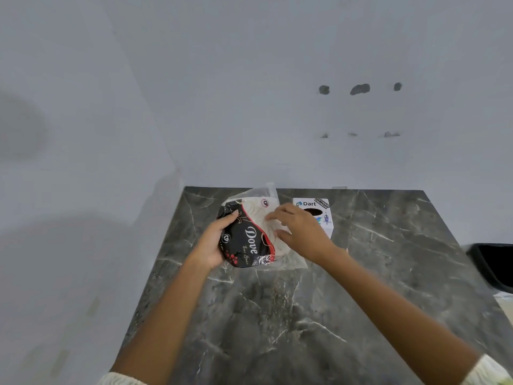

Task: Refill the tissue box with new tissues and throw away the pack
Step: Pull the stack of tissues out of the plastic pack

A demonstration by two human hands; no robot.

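Observation:
A tissue pack, black with red trim and clear plastic showing white tissues, is held above the dark marble counter. My left hand grips its left black edge. My right hand lies on the pack's right side, fingers spread over the clear plastic and white tissues. Behind my right hand stands a white tissue box with "Dart" printed on it and a dark oval slot on top; my hand hides its lower part.
A black bin sits past the counter's right edge. White walls close the counter at the back and on the left. Bare marble stretches in front of the pack toward me.

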